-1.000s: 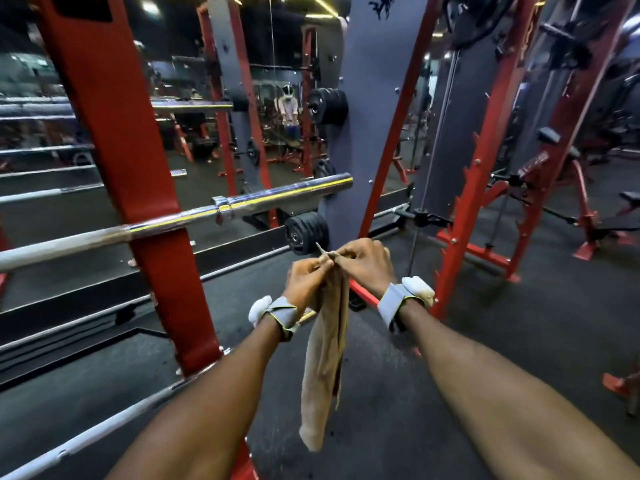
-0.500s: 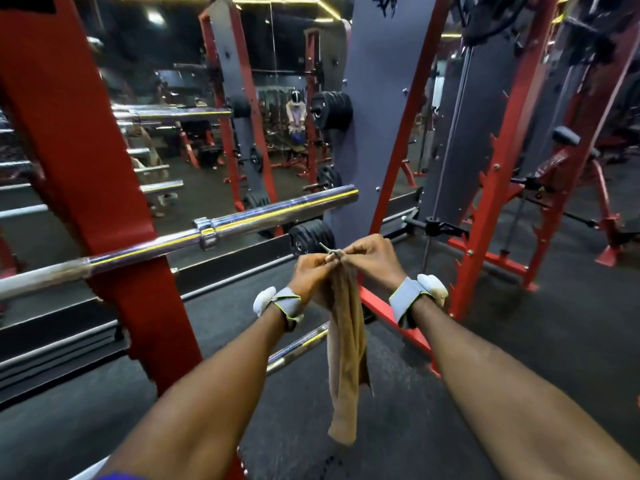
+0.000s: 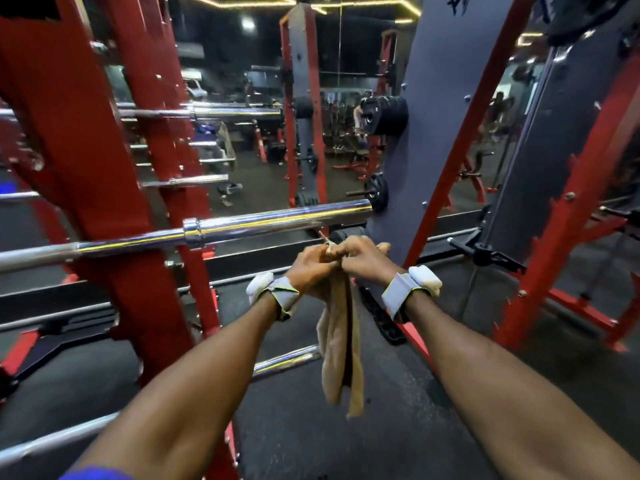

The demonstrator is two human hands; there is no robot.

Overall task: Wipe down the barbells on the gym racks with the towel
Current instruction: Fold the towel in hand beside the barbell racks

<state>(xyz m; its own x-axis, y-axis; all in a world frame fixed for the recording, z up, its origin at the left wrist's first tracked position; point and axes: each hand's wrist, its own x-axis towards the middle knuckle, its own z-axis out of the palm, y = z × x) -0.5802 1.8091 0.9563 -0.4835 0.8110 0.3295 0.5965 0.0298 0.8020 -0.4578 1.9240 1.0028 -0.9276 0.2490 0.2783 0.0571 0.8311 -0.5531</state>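
Head view looks forward and down over both forearms at a gym rack. The left hand (image 3: 310,263) and the right hand (image 3: 363,258) meet knuckle to knuckle in the middle of the picture. Each grip is clamped on the top of the tan towel (image 3: 341,344), with the fingers curled round bunched cloth. A small corner of cloth sticks up between the two hands. The towel hangs straight down from them as a long folded strip, and its lower end is loose in the air above the dark floor (image 3: 346,445). Each wrist wears a grey band with a white pad: the left wristband (image 3: 277,294) and the right wristband (image 3: 408,289).

Just above and beyond the hands, a chrome barbell (image 3: 277,218) lies across the rack. It runs from the left edge past a red upright (image 3: 90,168) to its sleeve end, which stops just above the knuckles. The towel is near that sleeve but apart from it. A lower barbell (image 3: 284,362) shows its chrome end just left of the hanging cloth; whether the two touch cannot be told. Black weight plates (image 3: 384,116) sit on a peg of the grey panel (image 3: 415,150) behind. Further bars at upper left are too blurred to tell apart
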